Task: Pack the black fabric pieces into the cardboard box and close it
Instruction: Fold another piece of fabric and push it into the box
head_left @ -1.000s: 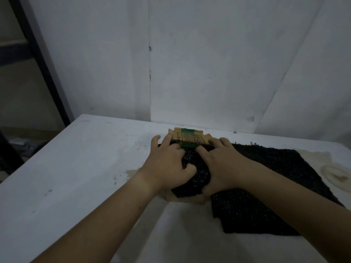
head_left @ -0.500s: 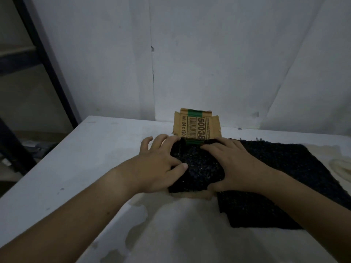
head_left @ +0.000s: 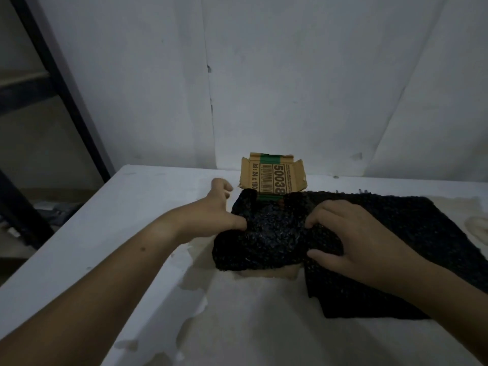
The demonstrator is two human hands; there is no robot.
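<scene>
A small cardboard box [head_left: 272, 175] sits on the white table [head_left: 126, 207], its printed lid flap standing up at the back. A bunched black fabric piece [head_left: 269, 239] covers the box's opening and bulges over its front edge. My left hand [head_left: 219, 210] grips the bundle's left side, thumb dug into it. My right hand [head_left: 351, 239] pinches the bundle's right side with thumb and fingers. Beneath my right forearm a larger stack of black fabric pieces [head_left: 412, 233] lies flat on the table.
A white wall stands just behind the box. A dark metal frame [head_left: 60, 83] leans at the left, beyond the table's left edge. Stains mark the tabletop, including one at the far right [head_left: 478, 228].
The lid flap has come up from lying low to standing upright. Both hands have slid from the top of the fabric to its sides, and the bundle is now lifted and bunched.
</scene>
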